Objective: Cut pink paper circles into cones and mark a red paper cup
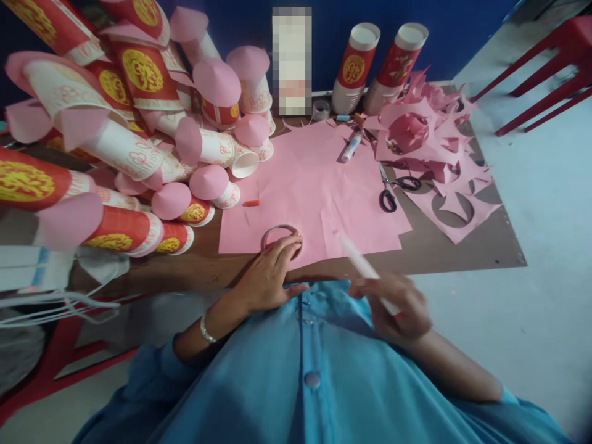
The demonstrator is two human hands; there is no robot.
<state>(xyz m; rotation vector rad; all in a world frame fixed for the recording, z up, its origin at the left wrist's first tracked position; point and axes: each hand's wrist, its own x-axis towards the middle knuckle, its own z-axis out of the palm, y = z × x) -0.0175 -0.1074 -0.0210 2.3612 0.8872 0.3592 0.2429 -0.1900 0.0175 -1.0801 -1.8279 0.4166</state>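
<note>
Pink paper [296, 179] under the ring [280, 226] stops just inside the table's [476, 250] near edge.

Matt paper sheet [296, 169], shiny metal-looking ring [280, 226], plastic-handled scissors [388, 201], smooth cloth shirt [296, 370]

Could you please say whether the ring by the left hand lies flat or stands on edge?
Flat: the ring shows as a wide loop, pink paper visible through it, the left hand touching its rim.

Pink paper [303, 179] on brown table [462, 256]
</note>
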